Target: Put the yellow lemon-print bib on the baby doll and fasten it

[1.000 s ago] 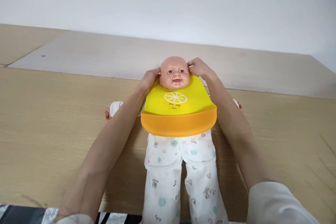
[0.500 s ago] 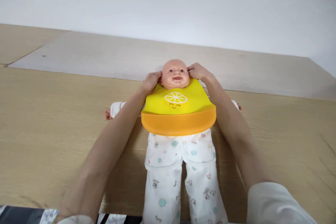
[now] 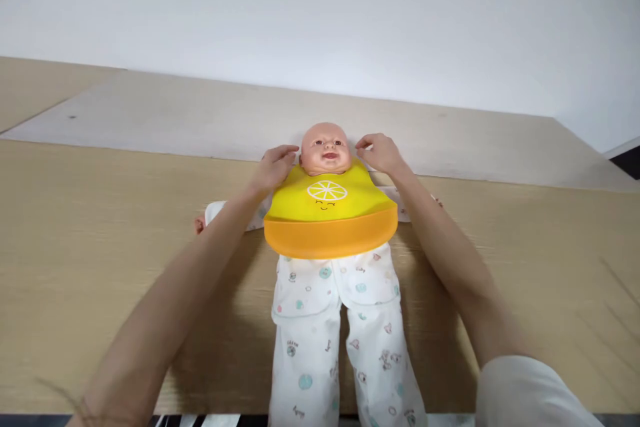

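A baby doll (image 3: pixel 325 147) lies face up on the wooden table (image 3: pixel 90 247), its head toward the wall. It wears white printed pyjamas (image 3: pixel 335 320) and a yellow silicone bib (image 3: pixel 330 217) with an orange catch pocket and a lemon-slice print. My left hand (image 3: pixel 274 167) rests at the bib's upper left corner, fingers stretched toward the doll's cheek and holding nothing. My right hand (image 3: pixel 381 152) sits at the bib's upper right corner beside the head. Its fingers are curled in a loose pinch, and what they hold, if anything, is hidden.
A paler board (image 3: pixel 200 113) covers the far part of the table up to the white wall (image 3: pixel 320 13). A black-and-white striped cloth (image 3: pixel 200 420) shows at the near edge. The doll's arms spread out sideways under my forearms.
The doll's head has gone down onto the table. Both hands have come out from behind its neck and now sit a little apart from the head. The camera has shifted slightly.
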Demonstrator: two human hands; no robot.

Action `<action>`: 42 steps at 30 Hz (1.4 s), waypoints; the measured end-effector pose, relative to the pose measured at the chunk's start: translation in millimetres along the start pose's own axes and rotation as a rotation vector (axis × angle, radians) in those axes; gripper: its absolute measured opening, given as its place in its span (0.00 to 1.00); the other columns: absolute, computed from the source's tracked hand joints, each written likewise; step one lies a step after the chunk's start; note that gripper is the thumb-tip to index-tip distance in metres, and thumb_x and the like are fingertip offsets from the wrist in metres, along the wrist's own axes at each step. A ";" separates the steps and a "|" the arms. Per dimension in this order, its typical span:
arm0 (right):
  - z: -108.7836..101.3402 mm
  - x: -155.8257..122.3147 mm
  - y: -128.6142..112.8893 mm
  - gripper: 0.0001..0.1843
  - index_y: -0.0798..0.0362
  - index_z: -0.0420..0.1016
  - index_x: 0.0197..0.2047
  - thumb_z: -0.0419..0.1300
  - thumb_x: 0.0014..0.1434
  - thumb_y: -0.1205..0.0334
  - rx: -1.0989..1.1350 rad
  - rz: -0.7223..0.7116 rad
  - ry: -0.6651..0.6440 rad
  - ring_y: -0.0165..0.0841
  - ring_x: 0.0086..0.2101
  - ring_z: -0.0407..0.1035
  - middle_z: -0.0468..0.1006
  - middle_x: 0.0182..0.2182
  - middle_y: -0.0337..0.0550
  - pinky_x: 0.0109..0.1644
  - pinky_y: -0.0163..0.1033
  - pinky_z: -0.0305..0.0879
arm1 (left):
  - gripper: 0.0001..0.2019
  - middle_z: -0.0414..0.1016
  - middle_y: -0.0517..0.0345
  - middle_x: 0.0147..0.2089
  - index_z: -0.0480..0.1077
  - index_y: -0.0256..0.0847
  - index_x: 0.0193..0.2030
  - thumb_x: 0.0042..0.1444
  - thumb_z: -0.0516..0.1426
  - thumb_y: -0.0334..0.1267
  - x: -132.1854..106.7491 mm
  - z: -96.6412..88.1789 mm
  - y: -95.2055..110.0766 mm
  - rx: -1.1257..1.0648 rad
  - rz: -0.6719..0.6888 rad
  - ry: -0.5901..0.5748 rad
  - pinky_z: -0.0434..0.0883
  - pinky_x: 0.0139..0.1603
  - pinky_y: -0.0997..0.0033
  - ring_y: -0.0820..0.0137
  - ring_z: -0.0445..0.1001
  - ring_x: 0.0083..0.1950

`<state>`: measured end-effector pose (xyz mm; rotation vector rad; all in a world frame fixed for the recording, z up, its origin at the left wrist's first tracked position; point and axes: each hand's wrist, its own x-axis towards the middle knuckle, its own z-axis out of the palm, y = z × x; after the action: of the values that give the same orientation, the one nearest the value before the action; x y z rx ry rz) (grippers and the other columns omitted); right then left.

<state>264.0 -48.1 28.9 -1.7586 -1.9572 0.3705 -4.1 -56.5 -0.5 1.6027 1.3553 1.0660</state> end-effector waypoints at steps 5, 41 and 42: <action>-25.2 -67.5 15.1 0.19 0.56 0.78 0.42 0.52 0.50 0.76 -0.103 -0.279 0.088 0.35 0.46 0.70 0.72 0.52 0.50 0.54 0.42 0.68 | 0.27 0.72 0.49 0.62 0.74 0.42 0.57 0.53 0.47 0.28 -41.6 -40.1 -0.8 0.624 0.483 -0.209 0.65 0.65 0.54 0.58 0.69 0.62; -21.6 -151.4 40.7 0.28 0.50 0.74 0.58 0.52 0.55 0.73 -0.203 -0.543 0.040 0.39 0.58 0.69 0.71 0.59 0.46 0.64 0.48 0.68 | 0.33 0.72 0.48 0.61 0.69 0.44 0.61 0.47 0.49 0.22 -121.9 -34.2 1.3 0.645 0.642 0.047 0.70 0.62 0.48 0.57 0.68 0.64; -21.0 -151.8 43.6 0.31 0.50 0.72 0.60 0.51 0.54 0.74 -0.205 -0.517 0.064 0.39 0.58 0.68 0.71 0.59 0.46 0.63 0.47 0.69 | 0.34 0.73 0.47 0.60 0.68 0.44 0.62 0.47 0.49 0.22 -122.3 -34.5 -3.6 0.666 0.631 0.091 0.70 0.62 0.49 0.57 0.68 0.63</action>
<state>321.1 -193.8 -0.8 -1.2803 -2.3682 -0.0652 -47.9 -175.7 -5.9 2.6223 1.3784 1.0995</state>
